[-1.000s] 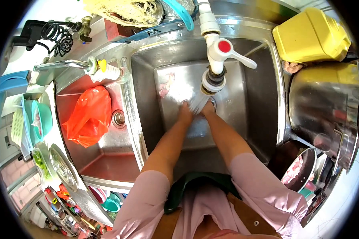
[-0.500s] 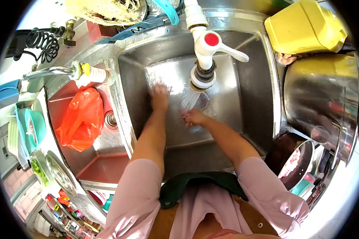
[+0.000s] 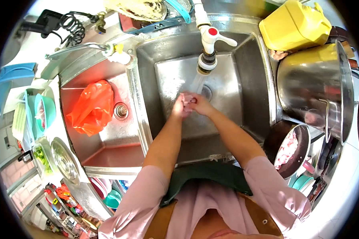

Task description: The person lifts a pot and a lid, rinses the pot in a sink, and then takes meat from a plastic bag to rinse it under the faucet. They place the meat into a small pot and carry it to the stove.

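Note:
Water runs from the white tap [image 3: 207,61] into the large steel sink [image 3: 227,99]. Under the stream, my left hand [image 3: 181,105] and my right hand [image 3: 200,104] meet, both with curled fingers. Between them shows a pinkish lump [image 3: 188,101], too small and blurred to name; which hand bears it is unclear. Both hands are above the sink floor, beside the round drain [image 3: 206,92].
A red plastic bag [image 3: 92,107] lies in the smaller sink on the left. Right of the large sink stand a yellow jug [image 3: 293,26], a big steel pot [image 3: 307,87] and a dark pan [image 3: 303,159] holding pink pieces. A metal lid [image 3: 64,159] lies at lower left.
My left hand has moved from the sink's left part toward the tap stream and now meets my right hand. The camera view has shifted a little.

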Demonstrator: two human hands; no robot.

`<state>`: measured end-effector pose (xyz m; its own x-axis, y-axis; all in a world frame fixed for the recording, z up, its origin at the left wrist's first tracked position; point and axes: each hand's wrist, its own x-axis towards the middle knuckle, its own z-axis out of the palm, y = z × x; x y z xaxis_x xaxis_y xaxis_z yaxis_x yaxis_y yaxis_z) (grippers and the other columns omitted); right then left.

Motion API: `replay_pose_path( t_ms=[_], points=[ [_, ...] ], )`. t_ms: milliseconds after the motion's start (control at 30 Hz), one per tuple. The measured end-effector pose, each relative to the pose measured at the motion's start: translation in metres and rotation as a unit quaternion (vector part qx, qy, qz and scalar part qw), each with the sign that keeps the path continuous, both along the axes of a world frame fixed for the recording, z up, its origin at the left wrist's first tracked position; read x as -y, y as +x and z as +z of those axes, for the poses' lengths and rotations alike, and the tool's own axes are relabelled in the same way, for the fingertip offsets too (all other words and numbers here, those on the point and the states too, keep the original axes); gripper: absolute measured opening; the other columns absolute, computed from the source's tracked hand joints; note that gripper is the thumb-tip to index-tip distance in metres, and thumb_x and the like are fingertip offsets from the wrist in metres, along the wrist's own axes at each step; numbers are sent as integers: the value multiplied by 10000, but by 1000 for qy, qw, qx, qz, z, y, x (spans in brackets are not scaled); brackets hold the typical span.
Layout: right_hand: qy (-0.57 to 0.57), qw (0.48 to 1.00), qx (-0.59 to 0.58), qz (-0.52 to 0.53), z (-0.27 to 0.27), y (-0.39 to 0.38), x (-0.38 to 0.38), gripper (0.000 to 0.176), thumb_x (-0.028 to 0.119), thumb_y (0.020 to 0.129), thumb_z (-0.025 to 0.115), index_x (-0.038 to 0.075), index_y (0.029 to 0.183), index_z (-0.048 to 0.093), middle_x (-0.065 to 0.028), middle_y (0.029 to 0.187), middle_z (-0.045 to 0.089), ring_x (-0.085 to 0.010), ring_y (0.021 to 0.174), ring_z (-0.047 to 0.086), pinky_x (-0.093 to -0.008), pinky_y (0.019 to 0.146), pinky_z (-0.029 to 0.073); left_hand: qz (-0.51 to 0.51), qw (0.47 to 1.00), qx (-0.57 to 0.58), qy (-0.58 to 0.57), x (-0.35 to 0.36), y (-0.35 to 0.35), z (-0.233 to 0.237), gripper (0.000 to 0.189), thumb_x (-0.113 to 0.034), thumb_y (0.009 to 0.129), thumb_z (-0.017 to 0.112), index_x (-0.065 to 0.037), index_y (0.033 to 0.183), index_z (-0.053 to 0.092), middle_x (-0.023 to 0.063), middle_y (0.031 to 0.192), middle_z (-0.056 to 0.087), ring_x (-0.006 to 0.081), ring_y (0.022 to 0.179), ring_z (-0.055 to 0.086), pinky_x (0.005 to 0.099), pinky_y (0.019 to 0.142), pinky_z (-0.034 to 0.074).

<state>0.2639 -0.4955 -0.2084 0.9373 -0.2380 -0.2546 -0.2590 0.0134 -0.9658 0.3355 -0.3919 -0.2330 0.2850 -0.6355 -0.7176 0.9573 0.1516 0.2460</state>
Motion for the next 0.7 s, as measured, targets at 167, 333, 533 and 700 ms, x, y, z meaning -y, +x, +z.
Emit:
replay_pose_path(
  t_ms=[167,333,533,700],
  points=[
    [59,976,-22,-210,35,3,17,227,160,768,550,43,959,514,-35,785,557,-130,708,543,-264,617,453,-48,990,130,22,40,10,42,189,-272,820,427,-109,894,489,58,745,545,165,603,538,268,450,430],
    [463,847,-43,-259,71,14,40,162,158,801,505,33,904,512,-66,822,563,-179,716,561,-302,648,472,-65,985,158,-6,44,9,116,246,-295,816,425,-92,930,506,79,812,560,193,672,553,345,635,489],
    [437,876,-21,-204,107,0,39,128,62,753,532,95,874,507,-36,781,553,-136,678,557,-241,556,467,-29,997,19,-67,6,3,166,342,-365,821,391,-72,949,511,59,851,575,157,616,528,365,693,465],
    [463,853,-8,-240,127,-12,36,159,3,720,508,89,854,512,-34,739,550,-123,609,542,-229,497,457,-63,967,-12,-247,-14,9,146,196,-182,717,518,-84,887,520,88,793,556,90,532,444,281,473,436]
  ],
)
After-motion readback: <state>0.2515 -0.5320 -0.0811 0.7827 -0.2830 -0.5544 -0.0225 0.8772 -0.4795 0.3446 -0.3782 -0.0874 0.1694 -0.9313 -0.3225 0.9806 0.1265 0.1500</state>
